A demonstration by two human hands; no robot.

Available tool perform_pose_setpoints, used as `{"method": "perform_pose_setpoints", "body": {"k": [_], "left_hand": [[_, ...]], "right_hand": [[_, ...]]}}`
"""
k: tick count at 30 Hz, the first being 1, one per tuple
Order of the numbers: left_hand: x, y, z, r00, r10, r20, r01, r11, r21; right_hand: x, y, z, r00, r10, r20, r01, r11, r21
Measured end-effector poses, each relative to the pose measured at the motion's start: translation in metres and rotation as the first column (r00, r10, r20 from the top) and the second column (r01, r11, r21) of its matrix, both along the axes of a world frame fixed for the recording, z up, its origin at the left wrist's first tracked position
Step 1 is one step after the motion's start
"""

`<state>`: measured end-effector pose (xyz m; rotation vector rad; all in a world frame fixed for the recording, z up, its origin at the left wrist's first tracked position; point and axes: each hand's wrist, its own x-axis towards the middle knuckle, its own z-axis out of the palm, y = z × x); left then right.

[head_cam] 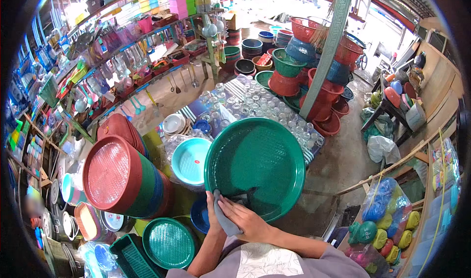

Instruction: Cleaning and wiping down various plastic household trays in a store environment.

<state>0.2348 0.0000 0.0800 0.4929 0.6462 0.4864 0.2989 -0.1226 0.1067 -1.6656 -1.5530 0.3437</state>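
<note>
A large round green plastic basin (257, 164) is tilted up in front of me, its inside facing the camera. My left hand (215, 213) grips its lower left rim, the thumb up along the edge. My right hand (243, 219) presses a grey cloth (224, 215) against the same part of the rim, fingers reaching over the inner wall. The cloth hangs down between the two hands. Just left of the basin lies a light blue basin (191, 161) on plastic wrapping. The underside of the green basin and whatever supports it are hidden.
A tall stack of red, green and blue basins (110, 171) leans at the left. Many glass jars (257, 101) cover a low table beyond. Stacked tubs (287, 83) stand behind a green post (327, 53). A green round tray (169, 243) lies at lower left, bagged plastic items (386, 204) at right.
</note>
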Motion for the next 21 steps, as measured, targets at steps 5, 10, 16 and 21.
{"method": "perform_pose_setpoints", "body": {"k": [5,10,16,21], "left_hand": [[-0.006,0.035,0.002,0.982,0.111,0.152,-0.117,0.993,0.03],[-0.034,0.082,0.007,0.991,0.061,0.123,-0.071,0.994,0.083],[-0.054,0.115,-0.01,0.995,0.016,0.101,-0.026,0.995,0.096],[-0.056,0.102,-0.034,0.977,-0.021,0.211,-0.004,0.993,0.117]], "right_hand": [[-0.001,-0.021,-0.008,0.982,0.059,0.18,-0.045,0.996,-0.082],[0.013,-0.044,-0.037,0.944,0.071,0.323,-0.031,0.992,-0.126],[0.048,-0.053,-0.051,0.844,0.053,0.533,-0.056,0.998,-0.011],[0.034,-0.033,-0.035,0.815,0.015,0.579,-0.099,0.989,0.114]]}}
